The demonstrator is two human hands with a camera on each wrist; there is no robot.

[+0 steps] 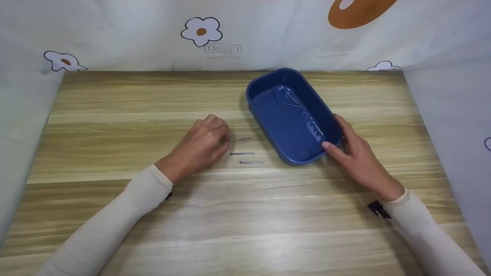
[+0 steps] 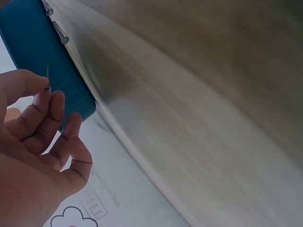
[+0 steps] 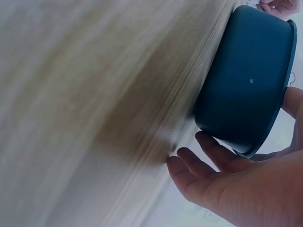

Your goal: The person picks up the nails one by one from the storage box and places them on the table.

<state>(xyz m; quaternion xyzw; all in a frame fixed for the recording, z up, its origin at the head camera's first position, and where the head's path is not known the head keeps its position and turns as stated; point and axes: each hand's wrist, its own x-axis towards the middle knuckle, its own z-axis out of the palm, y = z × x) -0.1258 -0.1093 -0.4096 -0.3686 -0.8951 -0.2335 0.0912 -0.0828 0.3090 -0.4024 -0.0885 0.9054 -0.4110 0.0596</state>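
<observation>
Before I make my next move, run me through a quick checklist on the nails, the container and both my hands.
1. Left hand pinching a nail: ok.
2. Right hand holding the blue container: ok, at its near right corner.
3. Container upright on the tabletop: ok.
4. Bare floor left in the container: ok, the nails inside lie toward the far end.
5. No loose nails left on the tabletop: not ok, two nails lie left of the container.
6. Pinched nail clear of the tabletop: cannot tell.
</observation>
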